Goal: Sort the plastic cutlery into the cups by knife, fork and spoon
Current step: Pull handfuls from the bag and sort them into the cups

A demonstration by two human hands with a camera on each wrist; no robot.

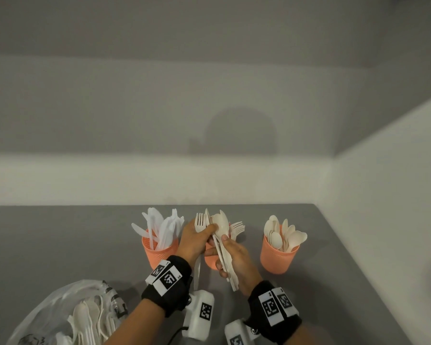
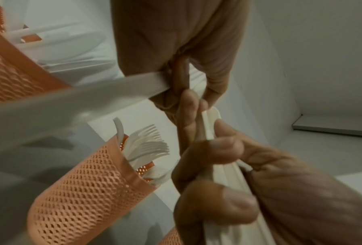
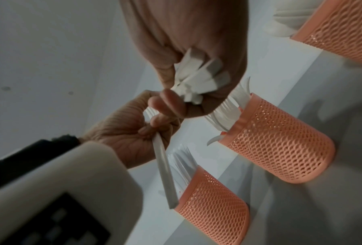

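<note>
Three orange mesh cups stand in a row on the grey table. The left cup (image 1: 159, 253) holds white knives, the middle cup (image 1: 210, 261) holds forks and is partly hidden behind my hands, and the right cup (image 1: 279, 261) holds spoons. My left hand (image 1: 200, 232) grips a single cream fork (image 1: 199, 221), tines up, just above the middle cup. My right hand (image 1: 225, 252) grips a bundle of mixed cutlery (image 1: 220, 225) with a spoon on top, right beside the left hand. In the right wrist view the bundle's handle ends (image 3: 196, 79) stick out of the right hand.
A clear plastic bag (image 1: 67, 312) with more cream cutlery lies at the front left. A white wall rises behind the cups and along the right side. Bare table (image 1: 60, 245) spreads to the left and in front of the cups.
</note>
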